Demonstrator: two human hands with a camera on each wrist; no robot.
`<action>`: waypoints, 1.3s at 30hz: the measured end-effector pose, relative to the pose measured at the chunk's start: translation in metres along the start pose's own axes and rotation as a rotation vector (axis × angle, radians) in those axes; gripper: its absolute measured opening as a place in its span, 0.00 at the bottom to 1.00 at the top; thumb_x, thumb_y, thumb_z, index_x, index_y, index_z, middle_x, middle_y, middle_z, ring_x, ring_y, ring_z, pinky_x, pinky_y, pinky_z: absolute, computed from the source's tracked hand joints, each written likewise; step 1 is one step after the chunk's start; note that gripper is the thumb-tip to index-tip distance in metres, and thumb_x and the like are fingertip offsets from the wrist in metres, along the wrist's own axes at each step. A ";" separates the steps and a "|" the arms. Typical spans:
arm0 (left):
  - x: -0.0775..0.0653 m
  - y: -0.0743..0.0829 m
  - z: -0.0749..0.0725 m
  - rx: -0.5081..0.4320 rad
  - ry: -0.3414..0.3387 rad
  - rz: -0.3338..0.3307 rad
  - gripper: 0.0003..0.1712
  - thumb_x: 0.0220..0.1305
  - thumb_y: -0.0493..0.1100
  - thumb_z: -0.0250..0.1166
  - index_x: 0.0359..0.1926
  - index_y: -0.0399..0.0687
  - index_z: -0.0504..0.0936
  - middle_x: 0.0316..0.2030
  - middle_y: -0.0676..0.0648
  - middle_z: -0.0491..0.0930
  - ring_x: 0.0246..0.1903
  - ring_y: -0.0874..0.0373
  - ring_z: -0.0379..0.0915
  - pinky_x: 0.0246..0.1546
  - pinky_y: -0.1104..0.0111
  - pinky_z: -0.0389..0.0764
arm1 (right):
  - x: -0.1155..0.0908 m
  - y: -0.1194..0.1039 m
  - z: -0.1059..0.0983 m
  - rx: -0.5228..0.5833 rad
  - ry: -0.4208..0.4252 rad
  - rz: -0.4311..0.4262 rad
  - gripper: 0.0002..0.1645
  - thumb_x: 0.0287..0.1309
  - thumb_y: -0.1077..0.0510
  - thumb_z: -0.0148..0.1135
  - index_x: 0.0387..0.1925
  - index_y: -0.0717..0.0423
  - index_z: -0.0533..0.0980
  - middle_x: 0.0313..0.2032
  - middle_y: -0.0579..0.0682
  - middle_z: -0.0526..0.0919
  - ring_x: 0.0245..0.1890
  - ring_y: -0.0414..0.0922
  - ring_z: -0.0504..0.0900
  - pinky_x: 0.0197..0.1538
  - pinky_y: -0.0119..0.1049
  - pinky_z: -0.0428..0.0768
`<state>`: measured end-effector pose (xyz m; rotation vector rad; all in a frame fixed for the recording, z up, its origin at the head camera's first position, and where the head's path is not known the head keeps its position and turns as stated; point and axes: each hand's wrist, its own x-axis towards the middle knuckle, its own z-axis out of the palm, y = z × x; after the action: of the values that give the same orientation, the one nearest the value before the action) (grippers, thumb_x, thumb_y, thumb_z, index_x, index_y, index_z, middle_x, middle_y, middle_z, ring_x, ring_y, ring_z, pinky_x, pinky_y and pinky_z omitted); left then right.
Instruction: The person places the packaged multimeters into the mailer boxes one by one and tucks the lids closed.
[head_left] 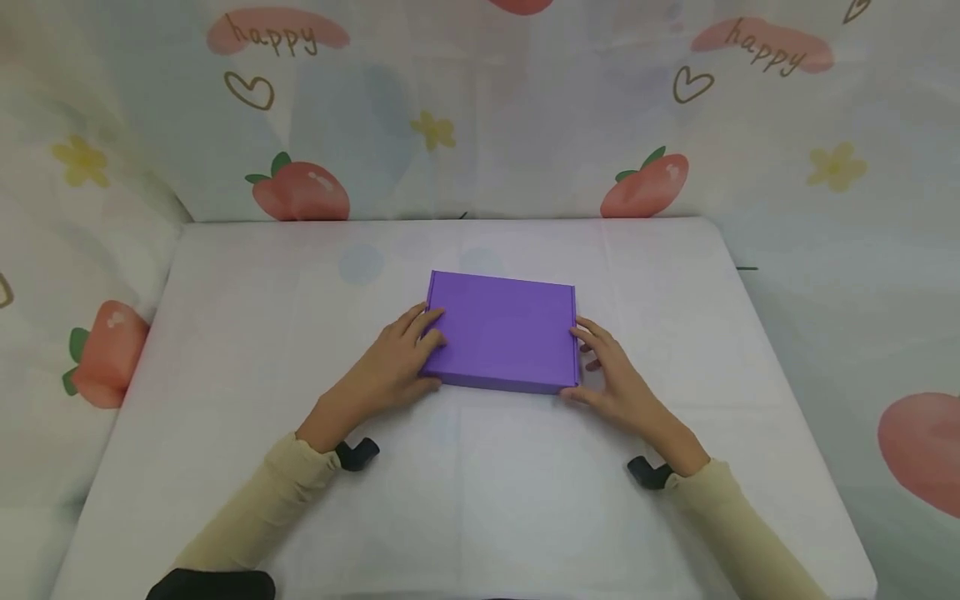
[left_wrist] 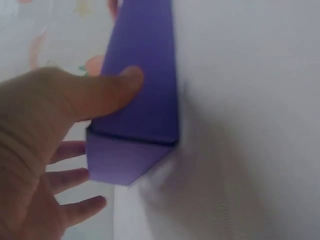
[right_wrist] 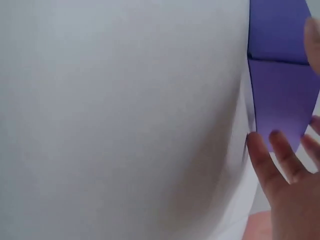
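A closed purple box (head_left: 501, 333), flat and rectangular, sits with its lid side up at the middle of the white table. At its left end my left hand (head_left: 393, 358) holds it, thumb on the front wall and fingers along the left edge and over the top. The left wrist view shows that thumb (left_wrist: 112, 92) lying across the front wall, with other fingers spread past the corner. My right hand (head_left: 615, 379) holds the opposite end, thumb at the front right corner. In the right wrist view its fingers (right_wrist: 285, 150) reach along the box's side wall (right_wrist: 282, 100).
A white cloth covers the table (head_left: 300, 517). Behind it hangs a printed curtain (head_left: 510, 133) with fruit, hearts and flowers, which also runs down both sides. A black object (head_left: 213, 585) shows at the bottom left edge. Small black wrist mounts (head_left: 358, 455) stick out at both cuffs.
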<state>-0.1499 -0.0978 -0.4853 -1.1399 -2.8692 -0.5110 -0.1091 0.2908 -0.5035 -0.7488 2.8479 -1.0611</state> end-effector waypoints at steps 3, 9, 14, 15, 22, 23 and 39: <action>0.004 -0.009 -0.002 -0.162 -0.028 -0.068 0.51 0.51 0.53 0.84 0.71 0.46 0.68 0.81 0.32 0.49 0.80 0.33 0.48 0.75 0.40 0.65 | 0.005 0.002 -0.005 0.116 -0.037 0.009 0.69 0.48 0.63 0.83 0.82 0.62 0.47 0.79 0.64 0.54 0.63 0.55 0.73 0.58 0.48 0.82; 0.010 -0.032 -0.001 -0.418 -0.205 -0.155 0.78 0.53 0.53 0.83 0.84 0.43 0.32 0.84 0.35 0.30 0.84 0.38 0.34 0.82 0.46 0.51 | 0.008 -0.001 -0.018 0.169 -0.172 0.163 0.73 0.54 0.58 0.81 0.84 0.52 0.38 0.71 0.67 0.65 0.60 0.62 0.79 0.64 0.61 0.77; 0.008 -0.040 0.003 -0.554 -0.246 -0.177 0.79 0.54 0.51 0.83 0.83 0.46 0.28 0.84 0.39 0.37 0.83 0.44 0.41 0.82 0.50 0.52 | 0.006 -0.002 -0.021 0.139 -0.192 0.189 0.69 0.56 0.55 0.80 0.85 0.50 0.42 0.71 0.67 0.68 0.59 0.63 0.82 0.64 0.65 0.76; 0.008 -0.041 0.003 -0.566 -0.233 -0.179 0.79 0.53 0.50 0.83 0.84 0.47 0.30 0.84 0.39 0.39 0.83 0.44 0.43 0.81 0.51 0.54 | 0.006 -0.002 -0.022 0.135 -0.188 0.188 0.68 0.56 0.55 0.80 0.85 0.50 0.43 0.71 0.67 0.69 0.59 0.63 0.82 0.65 0.65 0.76; 0.006 -0.043 0.006 -0.621 -0.137 -0.169 0.75 0.48 0.46 0.86 0.84 0.45 0.42 0.80 0.35 0.52 0.79 0.44 0.56 0.78 0.52 0.63 | 0.006 -0.002 -0.024 0.125 -0.179 0.167 0.65 0.55 0.56 0.80 0.83 0.55 0.48 0.72 0.66 0.69 0.59 0.60 0.84 0.69 0.57 0.75; 0.006 -0.043 0.007 -0.633 -0.131 -0.169 0.75 0.47 0.45 0.86 0.84 0.44 0.43 0.80 0.35 0.53 0.78 0.43 0.57 0.77 0.53 0.64 | 0.006 -0.002 -0.025 0.126 -0.182 0.171 0.65 0.54 0.56 0.80 0.83 0.55 0.48 0.72 0.66 0.70 0.59 0.60 0.84 0.70 0.51 0.75; 0.001 -0.044 0.010 -0.708 -0.114 -0.189 0.71 0.51 0.43 0.84 0.84 0.49 0.44 0.80 0.36 0.54 0.79 0.45 0.57 0.76 0.55 0.64 | 0.002 -0.001 -0.015 0.140 -0.159 0.253 0.60 0.59 0.51 0.77 0.83 0.46 0.50 0.73 0.60 0.70 0.64 0.58 0.81 0.70 0.44 0.74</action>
<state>-0.1789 -0.1240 -0.5071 -0.9527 -2.9781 -1.6102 -0.1126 0.2983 -0.4909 -0.4279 2.6147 -1.0949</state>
